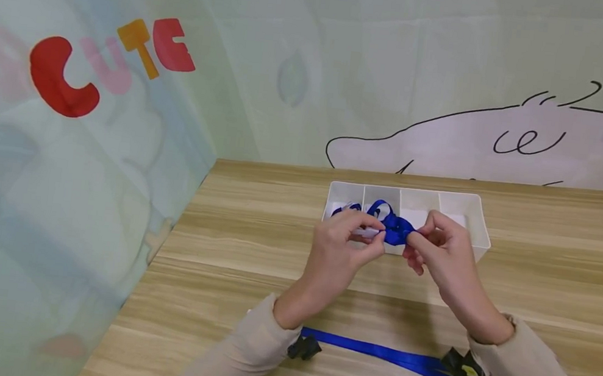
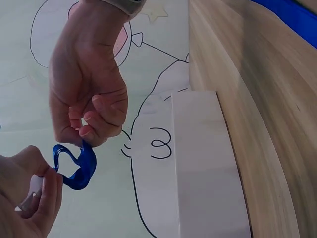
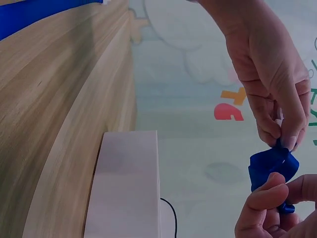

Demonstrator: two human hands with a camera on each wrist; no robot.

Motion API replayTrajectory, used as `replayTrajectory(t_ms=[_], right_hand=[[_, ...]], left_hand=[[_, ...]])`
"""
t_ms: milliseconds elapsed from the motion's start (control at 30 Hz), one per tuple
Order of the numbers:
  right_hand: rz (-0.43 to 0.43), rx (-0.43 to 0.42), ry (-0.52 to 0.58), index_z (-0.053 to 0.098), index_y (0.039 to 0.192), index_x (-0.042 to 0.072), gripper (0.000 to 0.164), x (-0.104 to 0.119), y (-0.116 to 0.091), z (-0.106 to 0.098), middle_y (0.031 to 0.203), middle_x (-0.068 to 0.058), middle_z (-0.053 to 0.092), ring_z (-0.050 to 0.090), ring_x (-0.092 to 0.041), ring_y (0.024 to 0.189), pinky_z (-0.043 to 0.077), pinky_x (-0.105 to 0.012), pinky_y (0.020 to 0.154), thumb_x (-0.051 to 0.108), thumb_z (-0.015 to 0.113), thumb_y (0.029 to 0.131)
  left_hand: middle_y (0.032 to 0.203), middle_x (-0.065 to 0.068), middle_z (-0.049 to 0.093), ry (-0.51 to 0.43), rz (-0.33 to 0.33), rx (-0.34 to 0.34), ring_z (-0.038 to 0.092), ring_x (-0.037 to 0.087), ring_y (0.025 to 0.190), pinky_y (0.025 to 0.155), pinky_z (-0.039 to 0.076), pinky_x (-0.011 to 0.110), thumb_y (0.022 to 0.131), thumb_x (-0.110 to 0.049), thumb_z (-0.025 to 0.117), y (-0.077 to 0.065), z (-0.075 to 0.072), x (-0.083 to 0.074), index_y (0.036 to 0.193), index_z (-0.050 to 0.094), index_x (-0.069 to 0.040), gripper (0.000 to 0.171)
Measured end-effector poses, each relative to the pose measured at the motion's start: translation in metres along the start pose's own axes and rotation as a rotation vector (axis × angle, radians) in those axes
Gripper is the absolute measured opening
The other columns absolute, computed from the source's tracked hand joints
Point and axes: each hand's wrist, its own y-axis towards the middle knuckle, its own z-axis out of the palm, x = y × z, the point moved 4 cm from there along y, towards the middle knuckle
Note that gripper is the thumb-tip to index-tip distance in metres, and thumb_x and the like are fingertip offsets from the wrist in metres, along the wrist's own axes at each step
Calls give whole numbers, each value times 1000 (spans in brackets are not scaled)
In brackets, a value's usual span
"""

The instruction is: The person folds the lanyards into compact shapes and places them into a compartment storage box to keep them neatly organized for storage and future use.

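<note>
Left hand (image 1: 342, 244) and right hand (image 1: 449, 255) pinch the ribbon (image 1: 397, 231), seemingly to steady its loop. Tray (image 1: 481, 226) sits near the worktop's (image 1: 255, 207) far edge.

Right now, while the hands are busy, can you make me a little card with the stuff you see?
Left hand: pinches one side of the blue ribbon piece
Right hand: pinches its other side
Tray: white, four compartments in a row, beyond the hands on the table
In the leftmost compartment: something blue, partly hidden
Long ribbon: blue, lying on the table, nearer the person than the tray
Wall letters: CUTE, on the left
</note>
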Motion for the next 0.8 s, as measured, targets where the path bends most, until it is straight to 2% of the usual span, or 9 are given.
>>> replayTrajectory(t_ms=[133,267,533,667,800], right_hand=[[5,-5,9,44,82,-7,18,1,0,0,65,-9,65,57,-18,50,48,-25,42,-7,57,93],[5,-10,31,42,81,-7,19,2,1,0,63,-9,65,57,-17,49,47,-24,41,-8,57,93],[-17,-9,63,43,86,-6,15,3,1,0,64,-10,63,55,-18,49,45,-23,41,-7,56,94],[-105,20,6,49,101,-1,7,3,-2,0,66,-9,60,55,-19,54,47,-22,47,-4,54,97],[-229,83,-95,55,109,5,16,5,-5,0,69,-10,58,54,-19,59,49,-23,53,-5,51,98]], left_hand=[[92,8,69,68,11,-25,69,13,80,73,54,14,86,0,73,2,-3,0,93,71,-2,8],[92,8,69,84,-1,-44,69,14,80,73,54,14,86,0,74,5,-6,2,94,70,-2,9],[90,7,67,108,5,-14,68,14,80,72,53,13,86,-1,74,5,-3,6,93,70,-2,8],[92,7,70,55,-52,-23,70,13,80,71,55,15,86,-1,75,7,-7,13,94,70,-2,9],[92,7,72,14,-94,-32,71,11,81,71,56,17,86,-1,76,9,-11,19,93,70,-2,9]])
